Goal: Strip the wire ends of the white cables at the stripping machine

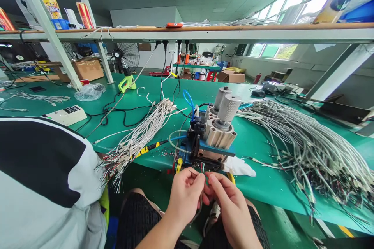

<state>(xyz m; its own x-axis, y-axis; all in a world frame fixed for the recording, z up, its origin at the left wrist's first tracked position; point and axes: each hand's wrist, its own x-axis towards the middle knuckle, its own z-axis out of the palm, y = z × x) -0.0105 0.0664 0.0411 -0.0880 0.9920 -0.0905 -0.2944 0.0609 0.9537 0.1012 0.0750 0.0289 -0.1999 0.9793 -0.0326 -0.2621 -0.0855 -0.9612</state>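
Both my hands meet just in front of a small pneumatic press [220,132] at the table's front edge. My left hand [187,190] is closed in a pinch on a thin cable, whose stripped coloured wires [202,168] stick up above the thumb toward the press. Close beside it, my right hand [226,198] has thumb and forefinger pressed together, with a bit of red at the tips; the fingers hide most of what they pinch. Below the hands part of the cable hangs down, largely covered.
A bundle of white cables [149,126] lies left of the press, a larger heap of cables [315,144] to the right. A white cloth [239,166] sits by the press. A person's sleeve [43,171] is close on the left. A shelf [204,35] spans the table [263,194].
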